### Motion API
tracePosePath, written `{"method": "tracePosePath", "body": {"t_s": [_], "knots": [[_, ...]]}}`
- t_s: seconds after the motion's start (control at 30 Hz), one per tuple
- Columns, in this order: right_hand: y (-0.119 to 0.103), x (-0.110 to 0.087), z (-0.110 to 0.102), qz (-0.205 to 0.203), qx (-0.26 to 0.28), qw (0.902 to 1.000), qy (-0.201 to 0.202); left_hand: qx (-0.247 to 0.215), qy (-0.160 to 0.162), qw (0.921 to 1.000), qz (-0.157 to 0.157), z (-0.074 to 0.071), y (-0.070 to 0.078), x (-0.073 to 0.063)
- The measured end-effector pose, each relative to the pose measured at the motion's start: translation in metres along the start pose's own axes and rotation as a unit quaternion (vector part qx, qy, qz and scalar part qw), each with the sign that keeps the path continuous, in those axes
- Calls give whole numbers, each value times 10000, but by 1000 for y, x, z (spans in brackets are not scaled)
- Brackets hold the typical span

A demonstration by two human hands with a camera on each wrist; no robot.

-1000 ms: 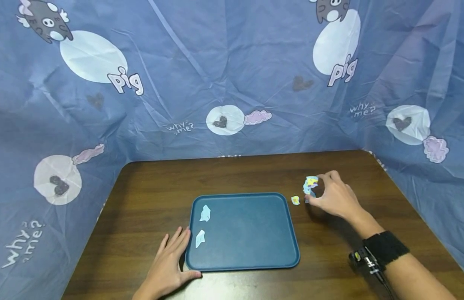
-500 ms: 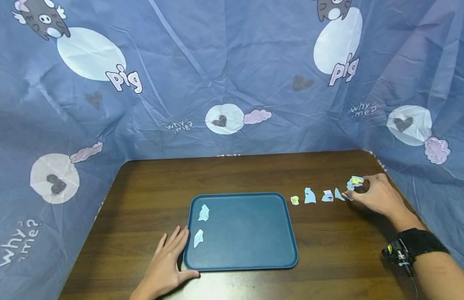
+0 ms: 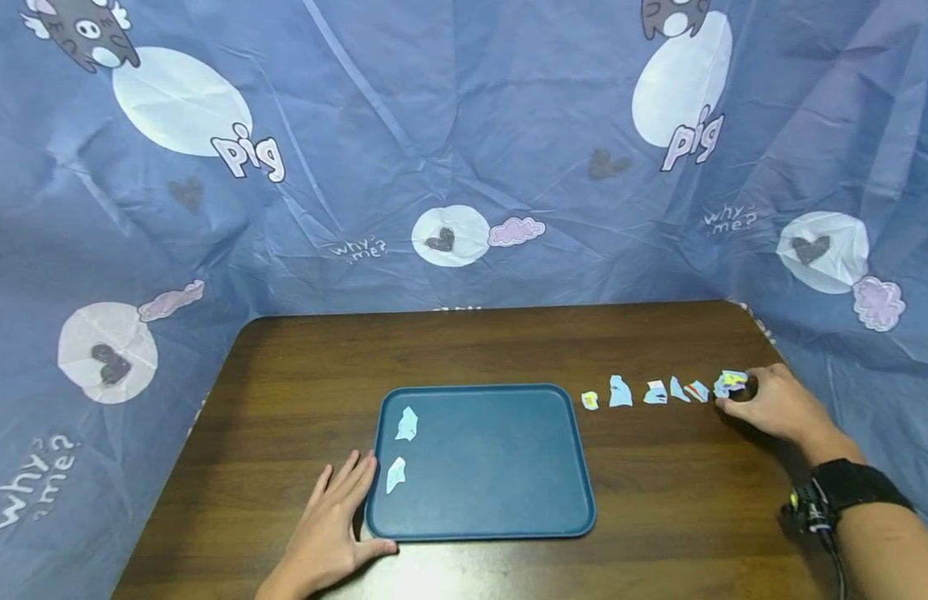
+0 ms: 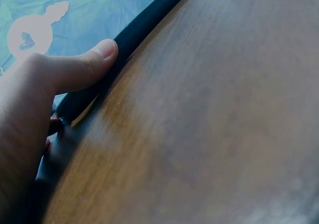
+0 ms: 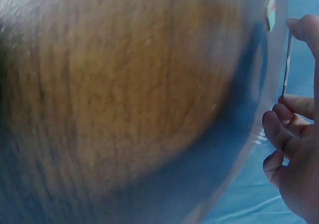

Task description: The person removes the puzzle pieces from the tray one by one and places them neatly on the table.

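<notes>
At the right end of a row of pieces, my right hand point(image 3: 779, 406) pinches an irregular blue-and-yellow flat piece point(image 3: 730, 382) between thumb and fingers. Seen edge-on in the right wrist view, this piece point(image 5: 287, 59) looks thin; I cannot tell if several are stacked there. Left of it lie a red-striped piece point(image 3: 697, 391), a narrow pale blue one point(image 3: 678, 389) and several others. My left hand point(image 3: 330, 517) rests against the left side of a dark blue tray point(image 3: 501, 467), fingers straight, its thumb point(image 4: 89, 67) touching the front rim.
On the tray's left side lie two pale blue pieces, an upper one point(image 3: 407, 423) and a lower one point(image 3: 396, 475). A small yellow piece point(image 3: 589, 400) is close to the tray's right rim. Blue printed cloth point(image 3: 464, 150) hangs behind the brown wooden table point(image 3: 659, 492).
My right hand has moved right along the table. Several pieces now lie in a row where it passed, the red-striped one let go most recently. My left hand stays at the tray.
</notes>
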State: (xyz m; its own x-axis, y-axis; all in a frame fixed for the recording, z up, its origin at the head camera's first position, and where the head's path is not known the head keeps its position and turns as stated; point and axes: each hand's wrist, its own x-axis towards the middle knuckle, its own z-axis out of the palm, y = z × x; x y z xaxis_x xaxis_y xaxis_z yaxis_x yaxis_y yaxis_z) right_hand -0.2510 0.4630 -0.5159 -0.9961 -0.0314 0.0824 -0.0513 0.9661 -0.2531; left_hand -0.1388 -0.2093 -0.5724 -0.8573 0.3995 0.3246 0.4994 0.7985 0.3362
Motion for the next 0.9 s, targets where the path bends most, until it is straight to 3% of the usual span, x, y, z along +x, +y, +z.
{"method": "tracePosePath", "body": {"t_s": [0.33, 0.67, 0.9], "knots": [[5, -2, 10, 46, -69, 9994, -326, 1, 64, 10000, 39, -1, 1, 0], [6, 8, 2, -181, -66, 9948, -1004, 21, 3, 10000, -14, -2, 1, 1], [6, 11, -1, -243, -64, 9931, -1143, 7, -108, 9999, -103, -2, 2, 1]]}}
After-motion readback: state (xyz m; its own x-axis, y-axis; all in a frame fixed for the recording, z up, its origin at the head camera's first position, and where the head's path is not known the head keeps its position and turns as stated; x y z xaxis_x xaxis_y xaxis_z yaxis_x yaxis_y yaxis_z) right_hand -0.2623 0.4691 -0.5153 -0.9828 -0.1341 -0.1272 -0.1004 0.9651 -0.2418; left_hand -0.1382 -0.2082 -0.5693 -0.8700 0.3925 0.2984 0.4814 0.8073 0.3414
